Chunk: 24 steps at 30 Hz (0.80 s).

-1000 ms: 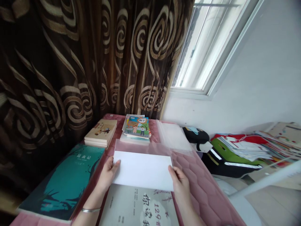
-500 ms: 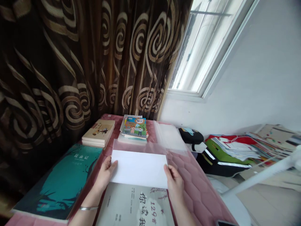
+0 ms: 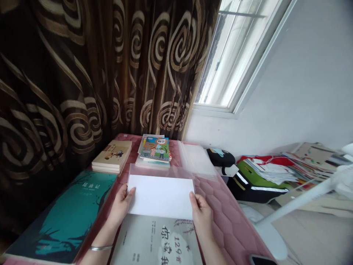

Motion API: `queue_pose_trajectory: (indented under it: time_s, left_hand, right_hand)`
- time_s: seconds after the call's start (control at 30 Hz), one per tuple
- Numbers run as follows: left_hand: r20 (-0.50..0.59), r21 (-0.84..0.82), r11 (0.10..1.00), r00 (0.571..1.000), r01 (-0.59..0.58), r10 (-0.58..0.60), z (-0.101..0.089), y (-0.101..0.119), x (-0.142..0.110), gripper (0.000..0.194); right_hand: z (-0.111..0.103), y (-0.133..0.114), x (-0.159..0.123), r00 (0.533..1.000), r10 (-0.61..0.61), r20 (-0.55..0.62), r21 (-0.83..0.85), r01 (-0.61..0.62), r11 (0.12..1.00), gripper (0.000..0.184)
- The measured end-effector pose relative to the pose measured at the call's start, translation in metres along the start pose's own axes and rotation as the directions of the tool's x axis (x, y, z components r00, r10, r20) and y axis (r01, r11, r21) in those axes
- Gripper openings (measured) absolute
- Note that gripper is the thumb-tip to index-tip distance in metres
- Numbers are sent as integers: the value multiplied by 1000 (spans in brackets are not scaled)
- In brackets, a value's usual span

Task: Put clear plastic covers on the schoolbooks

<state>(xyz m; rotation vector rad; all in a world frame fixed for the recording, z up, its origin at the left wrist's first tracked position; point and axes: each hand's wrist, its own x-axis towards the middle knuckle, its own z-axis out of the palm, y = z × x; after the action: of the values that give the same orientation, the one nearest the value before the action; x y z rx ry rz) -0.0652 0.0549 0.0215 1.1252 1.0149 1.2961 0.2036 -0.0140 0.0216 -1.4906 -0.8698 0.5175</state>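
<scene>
A blank white sheet of paper [image 3: 160, 197] spans between my hands above the top edge of a grey book [image 3: 149, 239] with dark Chinese lettering and "129" on its cover. My left hand [image 3: 122, 200], a silver bangle on its wrist, pinches the sheet's left edge with the thumb on top. At the right edge my right hand [image 3: 201, 208] pinches it the same way. Clear plastic film [image 3: 162, 171] shows beyond the sheet's far edge. Whether sheet and book are joined I cannot tell. The fingers under the sheet are hidden.
On the pink quilted cover [image 3: 220, 217] lie a large teal book [image 3: 71, 217], a stack of beige books [image 3: 112, 156], several textbooks [image 3: 156, 149] and clear plastic covers [image 3: 197, 160]. A phone [image 3: 261, 260] lies near the front right. Beyond stand a white lamp [image 3: 292, 202] and a bag [image 3: 256, 186].
The whole view has shifted slightly, so things appear a little further left. Both hands keep their hold on the white sheet, which has barely moved relative to the book.
</scene>
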Motion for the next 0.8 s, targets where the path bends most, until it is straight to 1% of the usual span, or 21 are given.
queue_pose_trajectory:
  time_s: [0.23, 0.4, 0.6, 0.8]
  left_hand:
    - [-32, 40, 999, 999, -4, 5, 0, 1, 0, 52]
    - [-32, 39, 999, 999, -1, 3, -1, -2, 2, 51]
    - [-20, 38, 999, 999, -32, 33, -2, -5, 3, 50]
    - [-20, -26, 999, 999, 27, -27, -2, -2, -2, 45]
  right_hand:
    - [0, -2, -4, 998, 43, 38, 89, -46, 995, 46]
    - [0, -1, -3, 999, 33, 25, 52, -34, 998, 49]
    - [1, 0, -3, 1000, 20, 19, 31, -21, 999, 49]
    - [3, -1, -3, 1000, 1, 5, 30, -1, 1000, 50]
